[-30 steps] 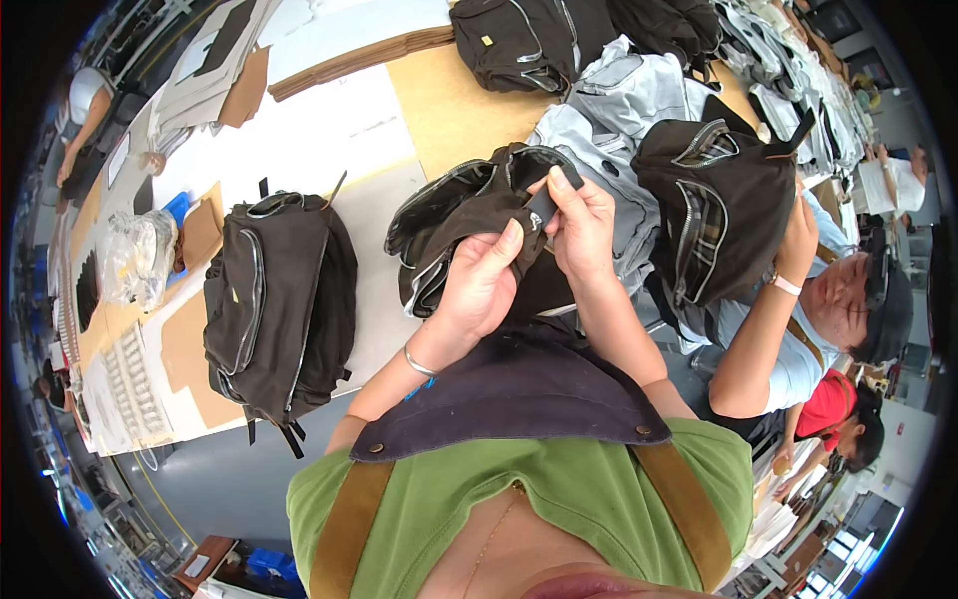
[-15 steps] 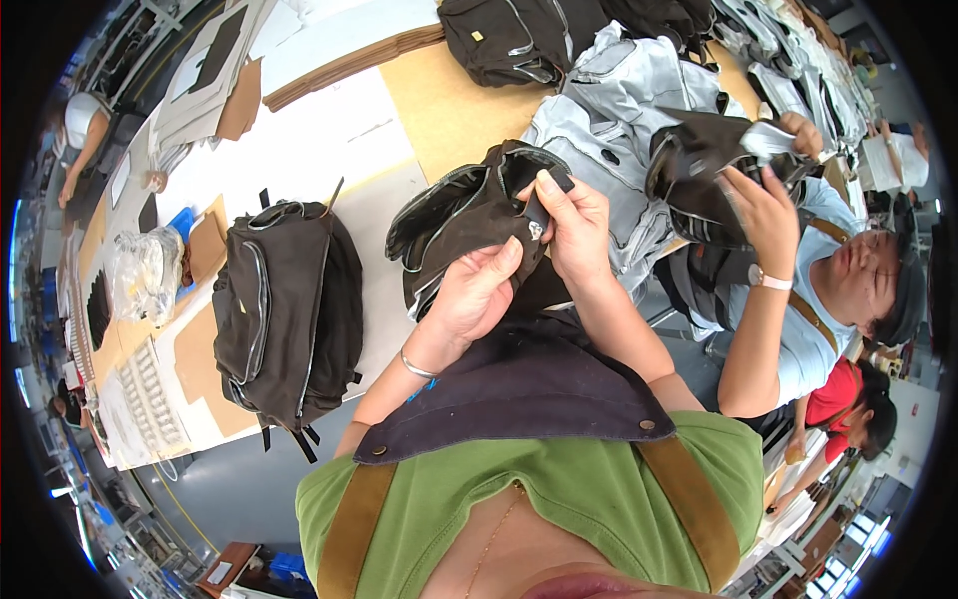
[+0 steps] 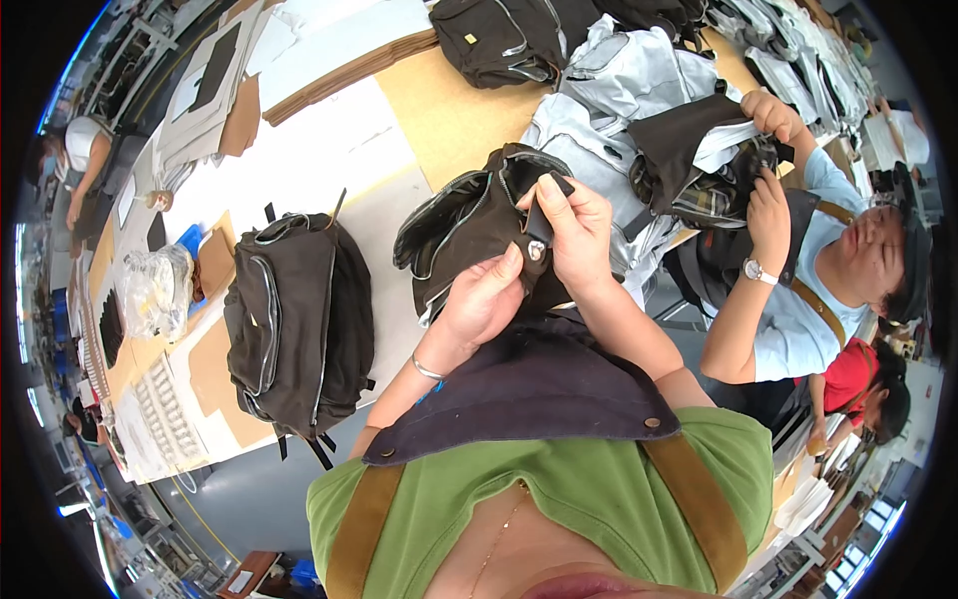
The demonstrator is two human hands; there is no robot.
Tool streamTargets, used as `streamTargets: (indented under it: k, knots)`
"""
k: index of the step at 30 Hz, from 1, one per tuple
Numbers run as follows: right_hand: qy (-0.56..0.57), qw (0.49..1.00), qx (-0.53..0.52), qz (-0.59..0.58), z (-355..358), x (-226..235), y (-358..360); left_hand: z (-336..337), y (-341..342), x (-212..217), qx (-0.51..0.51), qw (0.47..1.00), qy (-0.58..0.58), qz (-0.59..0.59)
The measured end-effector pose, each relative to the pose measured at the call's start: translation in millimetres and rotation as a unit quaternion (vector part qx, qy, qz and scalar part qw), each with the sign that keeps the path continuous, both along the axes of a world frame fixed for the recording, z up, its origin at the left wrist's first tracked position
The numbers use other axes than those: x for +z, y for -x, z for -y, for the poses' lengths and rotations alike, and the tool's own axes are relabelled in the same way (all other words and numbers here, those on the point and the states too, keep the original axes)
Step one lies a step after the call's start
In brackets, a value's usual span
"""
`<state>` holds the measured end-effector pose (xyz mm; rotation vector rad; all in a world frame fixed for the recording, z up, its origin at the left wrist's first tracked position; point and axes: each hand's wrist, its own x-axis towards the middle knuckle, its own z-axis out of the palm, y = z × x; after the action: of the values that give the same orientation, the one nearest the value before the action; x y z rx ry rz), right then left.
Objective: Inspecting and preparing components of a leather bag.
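Observation:
A dark brown fabric bag is in front of my chest, its zipped top gaping on a dark lining. My left hand is closed on the bag's near side, thumb pointing up along the fabric. In my right hand, a short black strap is pinched between thumb and fingers at the bag's right side. A small shiny metal fitting shows between the two hands, at the strap's lower end. The undersides of both hands' fingers are partly hidden.
Another dark backpack stands on the table to the left. Grey bags and a dark bag lie beyond. At right, a co-worker handles a dark bag. Cardboard stacks and a clear plastic bag are farther left.
My hands keep their hold on the bag and strap, and the metal fitting shows more plainly. The co-worker's bag has turned, and that person's lower hand has shifted on it.

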<state>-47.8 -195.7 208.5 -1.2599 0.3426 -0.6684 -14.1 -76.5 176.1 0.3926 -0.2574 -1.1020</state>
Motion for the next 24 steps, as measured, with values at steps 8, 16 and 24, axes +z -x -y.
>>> streamTargets:
  k: [8, 16, 24]
  knots:
    - [-0.021, 0.999, -0.043, -0.003, 5.6, -4.6, -1.7, 9.1, 10.4, 4.0, 0.129, 0.989, -0.073, 0.015]
    - [-0.045, 0.998, -0.053, 0.010, 3.9, -8.6, -0.9, 6.2, 8.2, 0.4, 0.107, 0.989, -0.077, -0.070]
    - [-0.050, 0.997, -0.064, -0.005, 3.6, -6.4, -0.3, 2.8, 9.8, 6.8, 0.086, 0.990, -0.106, -0.043]
